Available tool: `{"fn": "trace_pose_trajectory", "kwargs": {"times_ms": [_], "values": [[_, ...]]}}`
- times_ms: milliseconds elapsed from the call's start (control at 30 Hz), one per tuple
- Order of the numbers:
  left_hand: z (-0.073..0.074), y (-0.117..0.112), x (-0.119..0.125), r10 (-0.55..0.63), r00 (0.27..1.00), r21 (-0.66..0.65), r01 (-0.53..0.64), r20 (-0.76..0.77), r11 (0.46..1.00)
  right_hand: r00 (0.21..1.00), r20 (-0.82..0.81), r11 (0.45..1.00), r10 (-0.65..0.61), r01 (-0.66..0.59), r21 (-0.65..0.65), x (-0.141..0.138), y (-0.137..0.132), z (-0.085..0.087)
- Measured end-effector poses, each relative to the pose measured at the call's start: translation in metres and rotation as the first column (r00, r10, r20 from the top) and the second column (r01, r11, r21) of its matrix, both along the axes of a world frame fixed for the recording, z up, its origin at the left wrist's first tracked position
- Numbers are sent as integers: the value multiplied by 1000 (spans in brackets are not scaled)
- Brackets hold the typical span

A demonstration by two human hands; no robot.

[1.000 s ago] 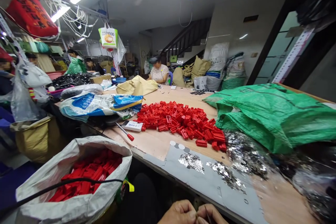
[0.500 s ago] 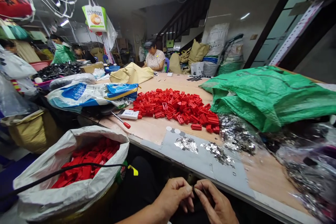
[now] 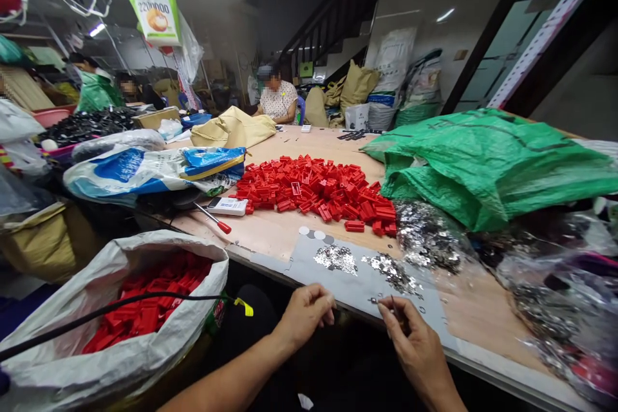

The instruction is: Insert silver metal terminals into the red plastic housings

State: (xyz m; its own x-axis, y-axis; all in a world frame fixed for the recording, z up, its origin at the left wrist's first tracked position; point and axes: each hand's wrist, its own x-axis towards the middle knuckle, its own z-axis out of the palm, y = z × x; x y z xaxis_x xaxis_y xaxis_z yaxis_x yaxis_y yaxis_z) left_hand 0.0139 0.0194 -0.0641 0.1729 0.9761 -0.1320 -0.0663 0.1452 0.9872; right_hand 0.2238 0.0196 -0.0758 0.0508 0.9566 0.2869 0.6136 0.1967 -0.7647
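While right hand (image 3: pixel 410 335) pinches thin dark metal pin (image 3: pixel 393 304) between fingertips, left hand (image 3: pixel 306 315) half-curled at 11 o'clock, hold unclear; small shiny silver metal pieces (image 3: pixel 393 273) on grey mat (image 3: pixel 309 264) at 12 o'clock; low, steady pinch suits such small parts.

There are two hands, the left hand (image 3: pixel 306 315) and the right hand (image 3: pixel 410 341), plus one screwdriver (image 3: pixel 223 226), two silver piles (image 3: pixel 335 260), one white sack (image 3: pixel 120 257), one green sack (image 3: pixel 483 167), and, far off, three co-workers (image 3: pixel 276 100); the red parts (image 3: pixel 313 190) are too many to count.

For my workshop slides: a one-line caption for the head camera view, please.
Right hand pinches a thin metal piece above a grey sheet, near silver parts.
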Motion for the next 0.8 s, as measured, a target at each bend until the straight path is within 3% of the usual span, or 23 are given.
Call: {"fn": "trace_pose_trajectory", "kwargs": {"times_ms": [100,267,433,600,700,800], "values": [[10,36,-2,140,976,174,-111,-164,978,999,-21,999,-34,34,11,6,20,2],[18,100,15,292,894,277,-202,-340,939,995,-92,999,-38,39,5,9,32,-3],[21,139,51,266,801,410,-29,-536,912,992,-124,1000,-19,21,13,12,28,-8],[20,169,80,204,682,412,155,-702,898,989,-149,1000,1,1,15,14,28,-7],[15,181,89,189,632,387,191,-752,902,988,-153,1000,2,0,12,15,29,-8],[12,184,91,188,653,385,172,-734,907,987,-158,1000,8,-6,9,17,29,-10]]}}
